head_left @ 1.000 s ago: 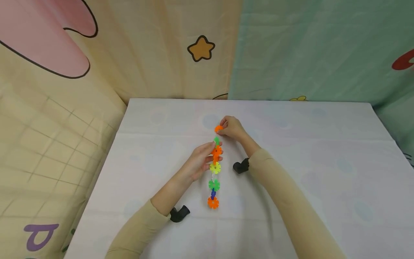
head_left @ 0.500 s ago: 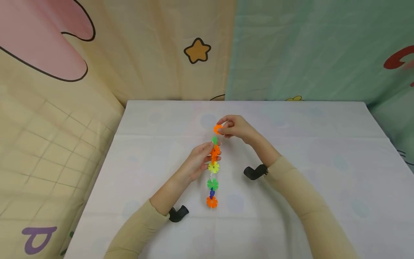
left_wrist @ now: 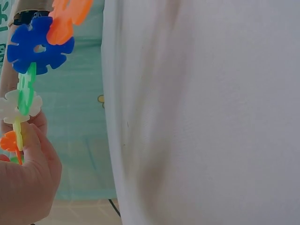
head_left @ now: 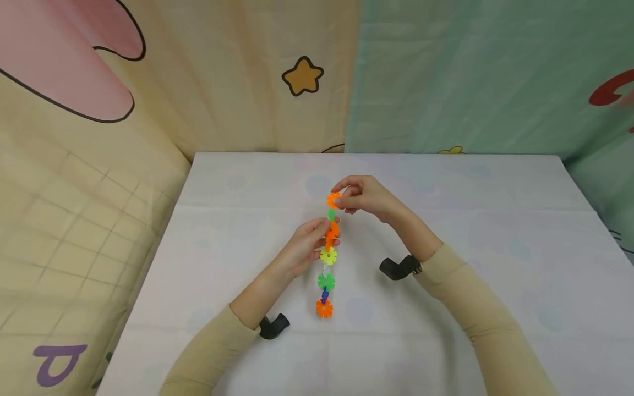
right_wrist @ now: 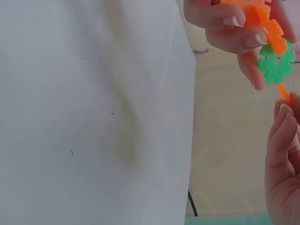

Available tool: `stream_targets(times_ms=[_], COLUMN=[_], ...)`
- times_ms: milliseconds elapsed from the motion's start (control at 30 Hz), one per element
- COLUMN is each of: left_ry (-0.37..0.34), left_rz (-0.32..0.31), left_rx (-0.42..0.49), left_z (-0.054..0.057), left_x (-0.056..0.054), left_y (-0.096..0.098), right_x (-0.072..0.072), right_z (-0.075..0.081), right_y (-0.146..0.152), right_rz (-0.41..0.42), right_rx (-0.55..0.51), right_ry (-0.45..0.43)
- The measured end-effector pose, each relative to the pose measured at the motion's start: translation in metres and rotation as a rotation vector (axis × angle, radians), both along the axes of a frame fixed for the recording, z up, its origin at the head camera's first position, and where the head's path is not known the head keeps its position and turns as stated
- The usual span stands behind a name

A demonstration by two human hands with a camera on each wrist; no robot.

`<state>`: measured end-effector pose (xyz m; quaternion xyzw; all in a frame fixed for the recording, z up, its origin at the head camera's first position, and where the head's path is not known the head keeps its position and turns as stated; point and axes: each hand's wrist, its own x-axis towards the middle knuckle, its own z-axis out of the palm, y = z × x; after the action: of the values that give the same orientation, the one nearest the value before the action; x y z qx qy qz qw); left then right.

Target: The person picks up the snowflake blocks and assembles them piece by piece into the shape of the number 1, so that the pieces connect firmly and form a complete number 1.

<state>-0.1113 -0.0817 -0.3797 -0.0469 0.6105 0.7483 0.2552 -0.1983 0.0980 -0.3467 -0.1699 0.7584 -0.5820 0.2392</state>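
A chain of interlocking snowflake discs [head_left: 328,256], in orange, blue, green, white and yellow, hangs toward me over the table. My left hand [head_left: 309,239] grips it near its far end, around the orange discs [right_wrist: 274,35], with fingers behind and thumb in front. Beyond that grip a green disc [right_wrist: 276,65] sticks out. My right hand [head_left: 364,195] pinches a single orange disc [head_left: 334,200] between thumb and fingers, its edge right at the green disc's rim. In the left wrist view the chain's blue disc [left_wrist: 40,44] is closest to the camera.
A white cloth covers the table [head_left: 495,247]. Patterned curtains [head_left: 238,82] stand behind it and at the sides. Black curved wrist mounts [head_left: 399,268] stick out from both sleeves.
My right hand has brought the orange disc down against the green one, narrowing the gap. My right forearm has swung out to the right. The left hand stays about where it was.
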Motion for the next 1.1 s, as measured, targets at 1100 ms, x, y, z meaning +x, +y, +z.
stream_targets(times_ms=[1100], left_ry=[0.135], left_rz=[0.066], left_rx=[-0.042], left_z=[-0.006], left_x=[0.004], left_y=[0.008], right_x=[0.017], right_z=[0.013], right_y=[-0.006], right_rz=[0.031], right_rx=[0.012], right_ry=[0.054])
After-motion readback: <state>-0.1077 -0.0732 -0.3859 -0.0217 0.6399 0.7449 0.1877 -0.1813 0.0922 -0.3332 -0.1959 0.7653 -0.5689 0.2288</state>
